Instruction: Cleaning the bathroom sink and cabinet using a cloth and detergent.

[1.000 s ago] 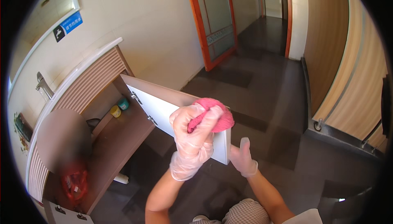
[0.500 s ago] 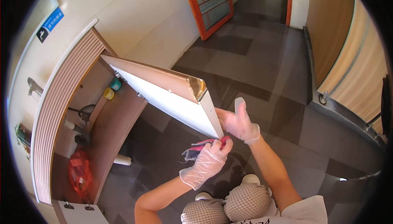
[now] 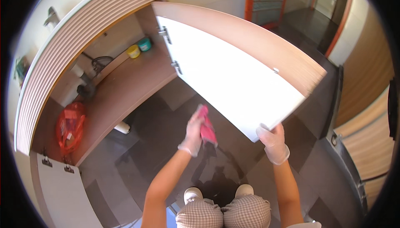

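A pink cloth (image 3: 207, 129) is gripped in my gloved left hand (image 3: 193, 134), which is lifted over the floor and apart from the door. My right hand (image 3: 275, 144), in a clear glove, grips the lower free corner of the cabinet door (image 3: 233, 74), thumb on the white inner face and fingers behind it. The door stands swung out from the cabinet (image 3: 125, 78) on two metal hinges. A wood-coloured band runs along its upper edge.
Inside the cabinet are a red plastic bag (image 3: 71, 128), a yellow tub (image 3: 133, 52), a teal tub (image 3: 144, 44) and a drain pipe (image 3: 85, 84). A second open door (image 3: 66, 190) hangs at lower left. Dark tiled floor (image 3: 137, 161) lies below.
The door has swung wider, and its inner face now turns toward me. My left hand has moved off its edge with the cloth; my right hand has closed on the corner.
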A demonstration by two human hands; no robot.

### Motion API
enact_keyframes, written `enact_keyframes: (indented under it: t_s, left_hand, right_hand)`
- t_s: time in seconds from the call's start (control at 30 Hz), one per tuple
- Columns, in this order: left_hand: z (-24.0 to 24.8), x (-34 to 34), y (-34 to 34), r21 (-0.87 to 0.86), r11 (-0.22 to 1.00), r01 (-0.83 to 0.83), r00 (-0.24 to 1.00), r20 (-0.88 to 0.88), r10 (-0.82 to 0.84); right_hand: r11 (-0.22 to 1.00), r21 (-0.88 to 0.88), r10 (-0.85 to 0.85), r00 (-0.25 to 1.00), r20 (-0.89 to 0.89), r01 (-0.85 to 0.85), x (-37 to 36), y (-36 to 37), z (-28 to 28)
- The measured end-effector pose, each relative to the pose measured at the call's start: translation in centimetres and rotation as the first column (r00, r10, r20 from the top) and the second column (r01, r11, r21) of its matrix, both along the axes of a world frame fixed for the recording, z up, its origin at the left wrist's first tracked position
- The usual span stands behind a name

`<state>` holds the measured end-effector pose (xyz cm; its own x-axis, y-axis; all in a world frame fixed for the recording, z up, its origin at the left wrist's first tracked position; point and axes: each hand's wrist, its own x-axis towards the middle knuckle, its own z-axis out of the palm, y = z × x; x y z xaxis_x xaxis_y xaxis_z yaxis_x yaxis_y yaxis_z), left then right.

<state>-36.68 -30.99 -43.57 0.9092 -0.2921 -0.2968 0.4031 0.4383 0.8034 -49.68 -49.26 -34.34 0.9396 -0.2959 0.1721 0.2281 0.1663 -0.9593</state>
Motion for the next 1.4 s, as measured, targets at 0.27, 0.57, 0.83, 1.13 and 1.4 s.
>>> enact_keyframes:
  t_s: [0.27, 0.57, 0.83, 1.13, 1.4]
  left_hand:
    - [-0.7, 13.9, 4.2, -0.348, 0.872, -0.343, 0.935, -0.220, 0.280]
    - [2.1, 3.5, -1.0, -0.404, 0.915, -0.006, 0.947, -0.296, -0.125]
    - [1.6, -7.0, -4.8, -0.251, 0.931, 0.265, 0.813, -0.461, -0.356]
    - [1.5, -10.0, -5.7, -0.127, 0.771, 0.624, 0.758, -0.144, -0.636]
    - [-1.8, -8.4, -4.8, 0.132, 0.494, 0.859, 0.499, -0.002, -0.867]
  right_hand:
    - [0.946, 0.041, -0.322, 0.947, 0.013, 0.321, 0.4, 4.9, 0.1]
    - [0.931, -0.025, -0.360, 0.925, 0.119, 0.365, 2.4, 4.0, 1.3]
    - [0.981, 0.032, -0.194, 0.981, 0.004, 0.194, 1.0, 3.3, 1.7]
    - [0.946, -0.272, -0.201, 0.977, -0.066, 0.177, -0.8, -0.6, 0.2]
    - [0.943, -0.134, -0.287, 0.949, 0.131, 0.304, -1.2, -2.4, -2.0]
